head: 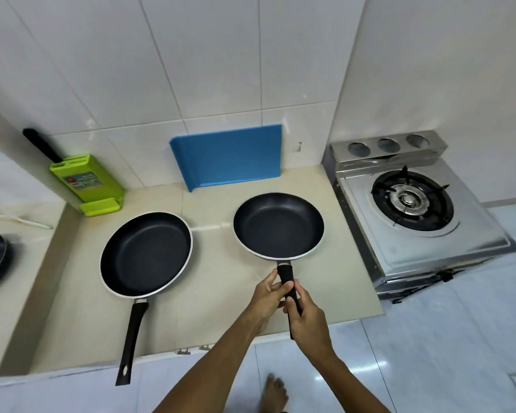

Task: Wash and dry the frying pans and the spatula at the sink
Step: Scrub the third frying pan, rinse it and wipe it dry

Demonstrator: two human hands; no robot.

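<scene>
left hand (267,296) and right hand (309,323) — both tight round the handle of the smaller frying pan (277,225)

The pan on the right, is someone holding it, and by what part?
Yes: the left hand and right hand both grip the right frying pan by its black handle.

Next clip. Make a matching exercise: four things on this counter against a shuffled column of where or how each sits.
1 smaller frying pan
2 larger frying pan
3 blue cutting board
4 green knife block

A leans against the wall
B lies on the counter, handle untouched
C stands at back left
D handle gripped by left hand and right hand

Pairs: 1-D, 2-B, 3-A, 4-C
</scene>
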